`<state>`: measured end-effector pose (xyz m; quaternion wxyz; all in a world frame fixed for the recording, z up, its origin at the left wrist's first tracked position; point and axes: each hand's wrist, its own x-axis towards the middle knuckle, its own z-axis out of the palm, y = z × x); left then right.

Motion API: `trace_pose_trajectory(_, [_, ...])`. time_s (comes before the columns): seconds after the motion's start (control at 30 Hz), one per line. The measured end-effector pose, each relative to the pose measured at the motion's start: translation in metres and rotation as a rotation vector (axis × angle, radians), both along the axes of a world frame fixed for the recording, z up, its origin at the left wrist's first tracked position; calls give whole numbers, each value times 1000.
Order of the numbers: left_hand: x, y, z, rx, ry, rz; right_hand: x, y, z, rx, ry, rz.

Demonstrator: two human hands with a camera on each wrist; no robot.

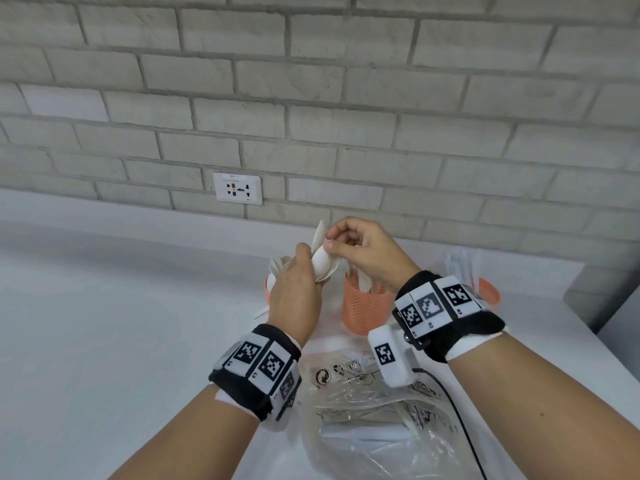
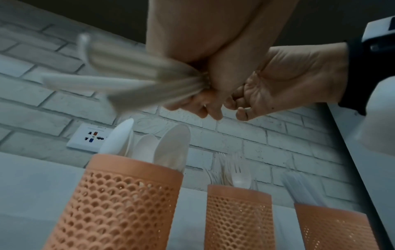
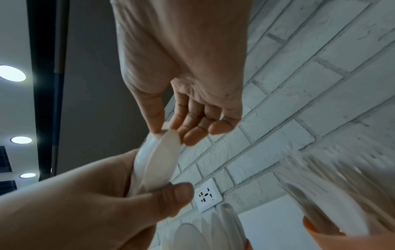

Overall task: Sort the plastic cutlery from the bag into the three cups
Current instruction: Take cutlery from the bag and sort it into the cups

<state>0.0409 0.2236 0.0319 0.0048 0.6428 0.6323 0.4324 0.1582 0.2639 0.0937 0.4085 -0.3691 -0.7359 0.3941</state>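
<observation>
The clear bag (image 1: 367, 420) lies nearest me on the white worktop (image 1: 121, 323). Above it my left hand (image 1: 294, 289) grips a bunch of white spoons (image 1: 323, 261), and my right hand (image 1: 363, 251) pinches the top spoon's bowl between thumb and finger. Only the left wrist view shows all three orange cups (image 2: 119, 203) with spoons, forks and knives.

No readable words or numbers

The bag (image 1: 374, 403) bore printed symbols, and the socket plate (image 1: 237, 188) a small label, both too blurred to read.
</observation>
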Motion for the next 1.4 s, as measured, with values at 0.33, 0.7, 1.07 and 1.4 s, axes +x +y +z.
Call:
trace_pose_trajectory(0.33, [2, -5, 4, -101, -70, -291, 18, 7, 7, -273, -64, 115])
trace_pose_trajectory(0.7, [-18, -3, 2, -288, -334, -429, 54, 33, 33, -30, 276, -359])
trace_pose_trajectory(1.07, [-19, -4, 3, -274, -612, -474, 67, 51, -36, 253, -343, -497])
trace_pose_trajectory(1.4, [-11, 11, 7, -221, -503, -374, 3, 2, -6, 62, -147, -62])
